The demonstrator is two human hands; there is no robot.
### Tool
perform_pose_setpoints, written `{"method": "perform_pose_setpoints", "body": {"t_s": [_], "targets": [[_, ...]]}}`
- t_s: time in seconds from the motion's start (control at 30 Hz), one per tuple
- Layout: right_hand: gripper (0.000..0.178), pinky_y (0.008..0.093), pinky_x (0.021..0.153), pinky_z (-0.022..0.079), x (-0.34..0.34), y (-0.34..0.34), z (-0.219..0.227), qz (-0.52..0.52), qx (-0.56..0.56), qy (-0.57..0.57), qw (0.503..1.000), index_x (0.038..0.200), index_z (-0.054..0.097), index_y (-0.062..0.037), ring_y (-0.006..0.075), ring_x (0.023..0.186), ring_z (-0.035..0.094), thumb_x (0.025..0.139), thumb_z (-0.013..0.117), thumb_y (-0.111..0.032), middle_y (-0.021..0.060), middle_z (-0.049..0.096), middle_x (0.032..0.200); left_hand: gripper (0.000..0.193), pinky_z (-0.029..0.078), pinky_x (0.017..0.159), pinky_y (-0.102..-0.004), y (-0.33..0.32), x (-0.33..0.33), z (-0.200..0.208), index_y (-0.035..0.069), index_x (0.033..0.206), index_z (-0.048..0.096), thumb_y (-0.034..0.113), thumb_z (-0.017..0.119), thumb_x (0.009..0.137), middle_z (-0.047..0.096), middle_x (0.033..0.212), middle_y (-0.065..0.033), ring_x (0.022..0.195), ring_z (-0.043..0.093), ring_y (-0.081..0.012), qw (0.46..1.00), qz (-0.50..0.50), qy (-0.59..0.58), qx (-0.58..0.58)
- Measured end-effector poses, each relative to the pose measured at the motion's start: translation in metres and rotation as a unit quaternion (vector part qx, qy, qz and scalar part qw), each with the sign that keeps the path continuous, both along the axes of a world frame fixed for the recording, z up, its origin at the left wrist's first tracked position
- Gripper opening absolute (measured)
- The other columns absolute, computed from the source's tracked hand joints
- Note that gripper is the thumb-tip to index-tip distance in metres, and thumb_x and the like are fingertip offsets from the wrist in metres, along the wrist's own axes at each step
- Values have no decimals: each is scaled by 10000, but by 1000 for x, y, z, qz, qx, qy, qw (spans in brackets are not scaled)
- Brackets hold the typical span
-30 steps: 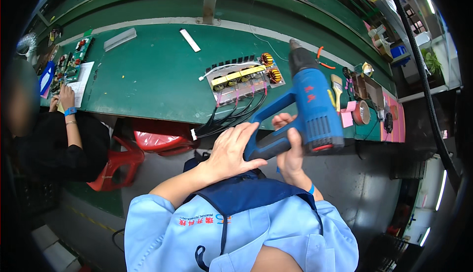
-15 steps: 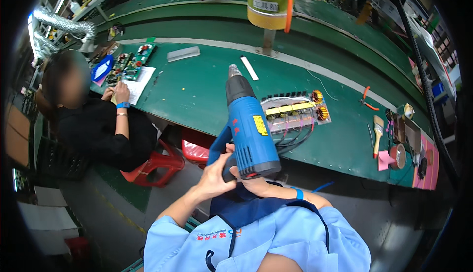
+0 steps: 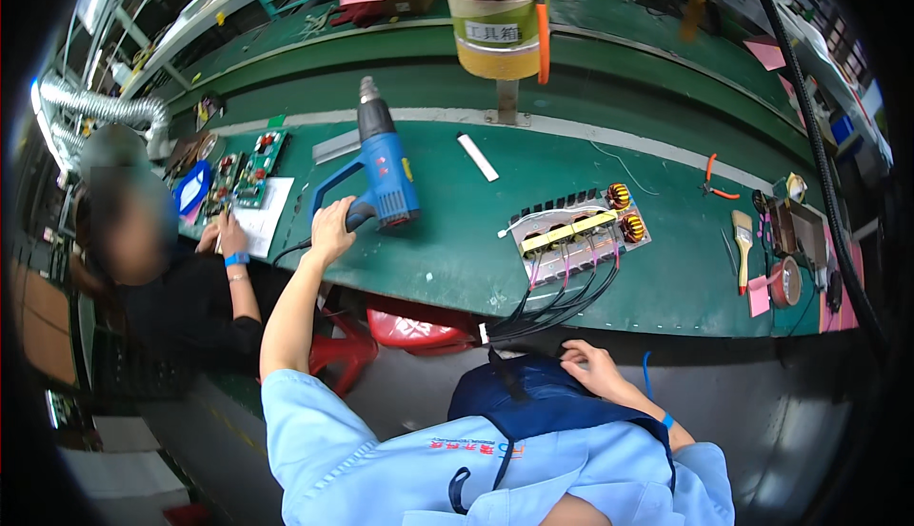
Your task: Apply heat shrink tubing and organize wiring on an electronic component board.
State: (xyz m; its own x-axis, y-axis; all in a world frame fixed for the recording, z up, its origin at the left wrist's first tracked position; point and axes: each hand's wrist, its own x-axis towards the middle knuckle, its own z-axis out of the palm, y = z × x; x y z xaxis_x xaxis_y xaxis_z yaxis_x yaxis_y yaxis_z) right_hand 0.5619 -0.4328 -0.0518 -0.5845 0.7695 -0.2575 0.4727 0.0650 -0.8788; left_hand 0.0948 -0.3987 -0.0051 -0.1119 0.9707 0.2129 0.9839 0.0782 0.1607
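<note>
My left hand [image 3: 332,232] is closed round the handle end of a blue heat gun [image 3: 387,181], out over the left part of the green bench. The gun's metal nozzle points away from me, close to a grey metal bar [image 3: 335,147]. My right hand [image 3: 592,368] is below the bench's front edge, beside my dark blue apron [image 3: 519,391]; its fingers are loosely bent and apart, with nothing seen in them. Ahead of it lies a circuit assembly [image 3: 571,240] with a yellow strip, two copper-wound coils and black cables hanging toward the edge.
At the left a co-worker [image 3: 190,307] sits with both hands by green circuit boards [image 3: 257,169] and paper. A white strip [image 3: 477,157] lies mid-bench. Orange-handled pliers [image 3: 716,181], a brush [image 3: 742,250] and a tape roll [image 3: 784,282] lie right. A tool bucket [image 3: 500,36] stands behind.
The heat gun has moved from in front of me to the bench's far left, carried by my left hand. My right hand has come away from it and moved right, beside the apron.
</note>
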Motion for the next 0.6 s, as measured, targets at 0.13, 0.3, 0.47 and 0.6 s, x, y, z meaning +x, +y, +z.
{"method": "perform_pose_setpoints", "body": {"t_s": [0.13, 0.3, 0.47, 0.6], "targets": [[303, 266, 622, 441, 28, -2, 2, -78, 2, -44, 996, 951, 469, -3, 174, 681, 565, 673, 557, -85, 101, 568, 750, 547, 329, 716, -320, 21, -25, -27, 104, 1001, 414, 31, 567, 481, 496, 881, -83, 876, 462, -234, 999, 19, 16, -38], [278, 273, 617, 439, 45, -6, -5, -114, 2, -99, 989, 930, 485, -9, 191, 660, 565, 671, 550, -88, 92, 570, 715, 550, 329, 719, -334, 38, -41, -38, 94, 1006, 408, 21, 561, 483, 497, 921, -98, 895, 459, -249, 998, 38, -17, -51], [273, 283, 606, 436, 45, -4, -9, -113, 15, -102, 988, 926, 486, -8, 211, 659, 563, 667, 545, -72, 102, 567, 711, 571, 339, 730, -336, 38, -56, -47, 83, 1022, 395, 20, 568, 482, 506, 898, -120, 873, 466, -278, 998, 35, -37, -42], [262, 283, 608, 437, 38, -1, -8, -103, 28, -104, 989, 915, 484, -2, 212, 661, 564, 667, 543, -63, 103, 567, 711, 613, 346, 781, -339, 37, -68, -56, 75, 1055, 374, 28, 577, 479, 493, 920, -159, 877, 456, -312, 990, 56, -103, -78]]}}
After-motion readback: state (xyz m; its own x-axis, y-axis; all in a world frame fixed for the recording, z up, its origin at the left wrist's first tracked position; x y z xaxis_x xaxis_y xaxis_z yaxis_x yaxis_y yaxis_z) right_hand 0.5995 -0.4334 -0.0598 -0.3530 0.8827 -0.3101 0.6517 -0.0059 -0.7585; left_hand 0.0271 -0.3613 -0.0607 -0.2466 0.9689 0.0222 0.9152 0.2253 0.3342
